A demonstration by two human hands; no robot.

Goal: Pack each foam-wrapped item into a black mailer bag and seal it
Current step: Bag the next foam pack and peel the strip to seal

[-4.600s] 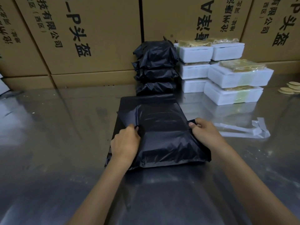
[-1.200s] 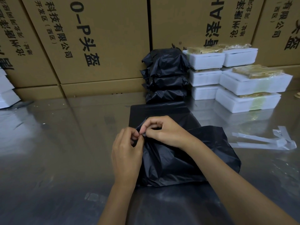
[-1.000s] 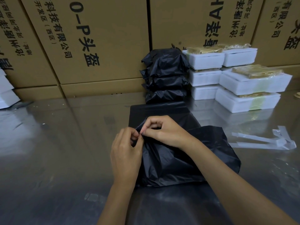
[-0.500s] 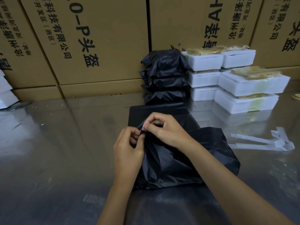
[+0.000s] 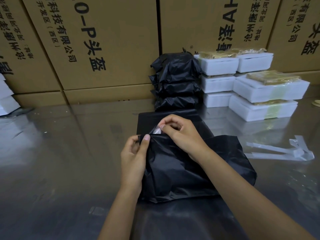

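Head: hands (image 5: 134, 158) pinch mailer bag (image 5: 190, 170)

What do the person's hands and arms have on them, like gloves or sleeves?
Nothing at all. The left hand and right hand are bare, with no gloves, rings or watch showing. Both forearms are bare too, with no sleeves reaching into view. The fingernails are short and plain.

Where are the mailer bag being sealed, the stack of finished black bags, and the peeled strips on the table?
mailer bag (image 5: 181, 174), head view, crumpled front face below both hands.
stack of finished bags (image 5: 175, 82), head view, middle of the pile.
peeled strips (image 5: 277, 152), head view, middle of the clear strips.
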